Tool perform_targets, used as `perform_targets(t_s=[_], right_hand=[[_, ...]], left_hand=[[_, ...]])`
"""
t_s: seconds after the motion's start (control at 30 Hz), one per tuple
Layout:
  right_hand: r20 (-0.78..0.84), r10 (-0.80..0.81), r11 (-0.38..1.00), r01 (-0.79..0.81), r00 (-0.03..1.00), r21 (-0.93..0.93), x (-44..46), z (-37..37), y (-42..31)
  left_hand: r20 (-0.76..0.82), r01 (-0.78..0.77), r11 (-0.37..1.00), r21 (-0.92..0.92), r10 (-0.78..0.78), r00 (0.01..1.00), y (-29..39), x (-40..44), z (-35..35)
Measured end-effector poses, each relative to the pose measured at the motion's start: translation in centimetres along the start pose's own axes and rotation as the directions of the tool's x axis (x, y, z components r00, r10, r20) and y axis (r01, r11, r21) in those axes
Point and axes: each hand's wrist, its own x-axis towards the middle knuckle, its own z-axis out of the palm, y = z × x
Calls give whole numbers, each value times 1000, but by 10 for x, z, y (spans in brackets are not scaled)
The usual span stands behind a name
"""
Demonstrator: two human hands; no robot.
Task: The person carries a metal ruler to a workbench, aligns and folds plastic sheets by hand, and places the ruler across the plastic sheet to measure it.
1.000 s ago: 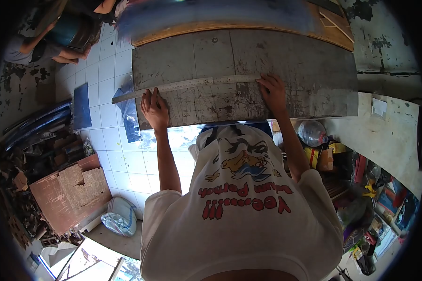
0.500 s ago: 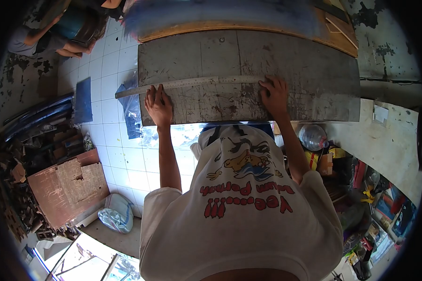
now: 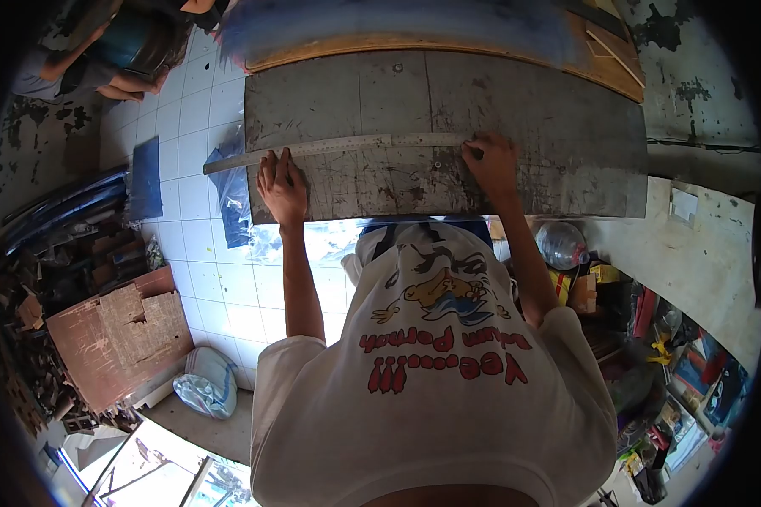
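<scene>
A long, thin metal ruler [image 3: 347, 146] lies across the scratched grey tabletop [image 3: 550, 144]. Its left end sticks out past the table's left edge, and a step shows in its outline near the middle. My left hand [image 3: 282, 193] rests on the tabletop near that left edge, its fingers stretched out and the tips on the ruler. At the ruler's right end is my right hand [image 3: 494, 169], with thumb and forefinger curled together in a pinch. The exact grip under those fingertips is partly hidden.
A wooden board [image 3: 380, 52] and a blue surface border the table's far side. Scrap wood [image 3: 135, 329] and a stuffed bag [image 3: 207, 384] lie on the left. A plastic bottle [image 3: 562, 245] and clutter stand on the right. Another person [image 3: 59, 68] sits at the far left.
My right hand's fingers have drawn in from a spread reach to a pinch at the ruler's end. My left hand stays on the ruler. The whole view has shifted slightly.
</scene>
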Motion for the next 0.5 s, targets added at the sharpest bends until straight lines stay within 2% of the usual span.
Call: perform_targets(t_s=[0.1,0.2,0.3,0.4,0.5], right_hand=[[-43,-44,999,44,998,0,1,-3,-4],[74,-71,987,59,995,146,6,0,2],[78,-48,989,37,996,144,7,-3,-1],[40,-109,979,100,993,175,10,-5,-1],[79,-83,985,70,993,160,11,-6,-3]], left_hand=[[-2,-10,1000,4,10,1000,0,0,0],[-3,-8,1000,1,8,1000,1,1,-1],[-3,-6,1000,7,6,1000,1,1,-1],[-2,-9,1000,7,9,1000,1,1,0],[-6,-9,1000,10,9,1000,1,1,-1]])
